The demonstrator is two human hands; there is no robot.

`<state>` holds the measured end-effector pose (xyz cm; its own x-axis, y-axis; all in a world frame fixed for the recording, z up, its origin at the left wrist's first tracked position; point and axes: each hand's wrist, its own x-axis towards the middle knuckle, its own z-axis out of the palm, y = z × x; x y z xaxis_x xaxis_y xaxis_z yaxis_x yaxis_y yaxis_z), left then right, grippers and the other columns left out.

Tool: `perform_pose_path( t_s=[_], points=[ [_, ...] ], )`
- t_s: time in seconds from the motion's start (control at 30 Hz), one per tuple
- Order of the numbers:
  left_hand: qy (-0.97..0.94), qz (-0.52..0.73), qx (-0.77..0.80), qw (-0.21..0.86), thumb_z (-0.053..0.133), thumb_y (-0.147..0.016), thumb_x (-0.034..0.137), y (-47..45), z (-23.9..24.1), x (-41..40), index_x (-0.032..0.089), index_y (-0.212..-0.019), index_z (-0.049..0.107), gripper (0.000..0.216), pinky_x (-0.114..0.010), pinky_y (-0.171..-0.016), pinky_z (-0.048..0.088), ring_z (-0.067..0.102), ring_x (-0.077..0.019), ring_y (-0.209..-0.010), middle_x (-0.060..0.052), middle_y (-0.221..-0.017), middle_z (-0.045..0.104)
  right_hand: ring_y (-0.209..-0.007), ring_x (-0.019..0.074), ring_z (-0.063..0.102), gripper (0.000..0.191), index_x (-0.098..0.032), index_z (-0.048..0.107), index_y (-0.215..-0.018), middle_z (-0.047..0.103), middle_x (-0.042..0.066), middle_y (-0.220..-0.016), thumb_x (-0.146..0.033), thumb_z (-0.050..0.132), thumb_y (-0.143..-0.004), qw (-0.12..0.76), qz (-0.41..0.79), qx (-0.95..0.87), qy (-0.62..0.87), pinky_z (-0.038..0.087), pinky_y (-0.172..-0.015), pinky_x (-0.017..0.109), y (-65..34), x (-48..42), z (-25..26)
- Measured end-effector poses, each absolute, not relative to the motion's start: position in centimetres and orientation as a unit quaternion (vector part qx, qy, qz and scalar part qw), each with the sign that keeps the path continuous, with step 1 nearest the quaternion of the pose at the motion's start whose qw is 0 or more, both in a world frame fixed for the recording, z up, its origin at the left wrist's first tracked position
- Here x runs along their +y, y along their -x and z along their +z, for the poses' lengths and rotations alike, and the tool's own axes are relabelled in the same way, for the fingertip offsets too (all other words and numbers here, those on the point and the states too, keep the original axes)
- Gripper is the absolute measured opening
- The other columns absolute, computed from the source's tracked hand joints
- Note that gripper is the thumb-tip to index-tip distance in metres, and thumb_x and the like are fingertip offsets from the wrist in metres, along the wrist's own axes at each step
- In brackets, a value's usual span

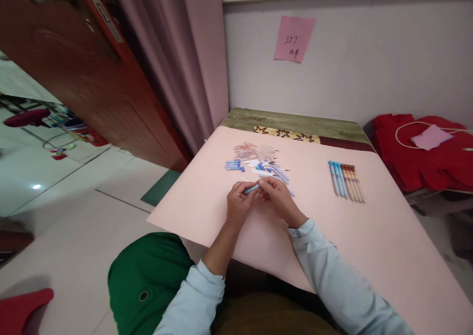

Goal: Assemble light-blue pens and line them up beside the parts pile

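Both of my hands meet above the near part of the table. A short blue pen barrel (252, 189) is pinched between the fingers of my left hand (237, 204). My right hand (278, 197) closes its fingertips on the other end of that barrel; what else they may hold is hidden. Just beyond lie a small group of blue pen pieces (233, 165), a heap of clear pinkish barrels (249, 151), white refills (254, 163) and pale lilac barrels (281, 173). To the right, several assembled pens (345, 181) with blue or brown tops lie side by side in a row.
A pale pink sheet (369, 246) covers the table, leaving a green wood-look strip (295, 117) bare at the back. Red cloth (391, 152) lies off to the right. A green covered stool (148, 281) stands at the lower left, with a wooden door (121, 88) beyond.
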<state>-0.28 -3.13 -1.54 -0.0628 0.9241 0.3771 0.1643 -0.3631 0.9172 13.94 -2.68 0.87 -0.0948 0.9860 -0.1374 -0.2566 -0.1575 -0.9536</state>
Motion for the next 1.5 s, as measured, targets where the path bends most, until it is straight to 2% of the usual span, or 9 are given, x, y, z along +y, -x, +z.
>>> perform_pose_path(
  t_s=[0.13, 0.2, 0.37, 0.57, 0.8, 1.13, 1.3, 1.5],
  points=[
    [-0.548, 0.597, 0.435, 0.393, 0.074, -0.076, 0.03, 0.1, -1.7, -3.3, 0.02, -0.102, 0.068, 0.029, -0.029, -0.074, 0.052, 0.064, -0.0173, -0.082, -0.005, -0.09, 0.067, -0.055, 0.0077, 0.052, 0.033, -0.018, 0.063, -0.078, 0.061, -0.003, -0.065, -0.046, 0.078, -0.069, 0.488, 0.672, -0.357, 0.428, 0.042, -0.053, 0.019, -14.1, -2.3, 0.0],
    [-0.538, 0.601, 0.428, 0.407, 0.074, -0.076, 0.031, 0.0, -1.8, -3.4, 0.019, -0.098, 0.067, 0.026, -0.028, -0.072, 0.052, 0.064, -0.0159, -0.077, -0.005, -0.087, 0.067, -0.053, 0.0074, 0.05, 0.03, -0.017, 0.063, -0.075, 0.059, -0.003, -0.062, -0.043, 0.077, -0.07, 0.464, 0.702, -0.34, 0.42, 0.04, -0.05, 0.019, -13.9, -2.2, -0.3],
    [-0.583, 0.605, 0.438, 0.321, 0.074, -0.076, 0.03, 0.2, -1.4, -3.6, 0.02, -0.085, 0.069, 0.014, -0.026, -0.065, 0.048, 0.057, -0.0126, -0.067, -0.002, -0.081, 0.063, -0.052, 0.0081, 0.047, 0.018, -0.018, 0.063, -0.066, 0.054, -0.003, -0.056, -0.033, 0.069, -0.073, 0.423, 0.721, -0.357, 0.417, 0.034, -0.047, 0.019, -13.0, -2.7, -0.3],
    [-0.622, 0.604, 0.409, 0.284, 0.071, -0.079, 0.026, 0.1, -1.0, -3.8, 0.021, -0.089, 0.07, 0.012, -0.03, -0.073, 0.052, 0.061, -0.0157, -0.077, -0.006, -0.092, 0.066, -0.054, 0.0076, 0.046, 0.018, -0.017, 0.063, -0.068, 0.056, -0.003, -0.06, -0.034, 0.07, -0.072, 0.442, 0.712, -0.356, 0.415, 0.034, -0.049, 0.02, -13.1, -2.6, -0.5],
    [-0.646, 0.599, 0.377, 0.286, 0.069, -0.081, 0.021, 0.0, -1.3, -3.8, 0.02, -0.097, 0.068, 0.015, -0.03, -0.076, 0.054, 0.064, -0.0159, -0.084, -0.005, -0.094, 0.068, -0.055, 0.0072, 0.046, 0.029, -0.017, 0.061, -0.074, 0.057, -0.003, -0.063, -0.04, 0.079, -0.067, 0.474, 0.698, -0.342, 0.414, 0.036, -0.053, 0.02, -14.1, -1.9, -1.2],
    [-0.664, 0.6, 0.368, 0.252, 0.068, -0.082, 0.018, -0.2, -0.9, -3.8, 0.02, -0.097, 0.068, 0.015, -0.029, -0.074, 0.054, 0.064, -0.0155, -0.084, -0.006, -0.094, 0.068, -0.057, 0.0088, 0.05, 0.033, -0.017, 0.063, -0.08, 0.06, -0.003, -0.064, -0.043, 0.077, -0.066, 0.515, 0.619, -0.367, 0.466, 0.04, -0.056, 0.022, -14.1, -1.7, -1.0],
    [-0.669, 0.597, 0.369, 0.245, 0.068, -0.081, 0.016, -0.1, -1.0, -3.8, 0.02, -0.096, 0.068, 0.016, -0.029, -0.075, 0.053, 0.063, -0.0146, -0.081, -0.006, -0.094, 0.067, -0.051, 0.0078, 0.048, 0.037, -0.017, 0.061, -0.081, 0.057, -0.005, -0.058, -0.046, 0.077, -0.066, 0.549, 0.575, -0.362, 0.488, 0.039, -0.051, 0.021, -14.6, -1.2, -1.2],
    [-0.651, 0.591, 0.395, 0.268, 0.068, -0.081, 0.02, -0.2, -1.1, -3.8, 0.02, -0.095, 0.068, 0.014, -0.03, -0.076, 0.053, 0.063, -0.0151, -0.08, -0.005, -0.093, 0.067, -0.051, 0.0074, 0.048, 0.032, -0.017, 0.06, -0.082, 0.056, -0.005, -0.059, -0.042, 0.076, -0.068, 0.584, 0.553, -0.348, 0.482, 0.038, -0.049, 0.02, -15.1, -0.8, -1.3]
  ],
)
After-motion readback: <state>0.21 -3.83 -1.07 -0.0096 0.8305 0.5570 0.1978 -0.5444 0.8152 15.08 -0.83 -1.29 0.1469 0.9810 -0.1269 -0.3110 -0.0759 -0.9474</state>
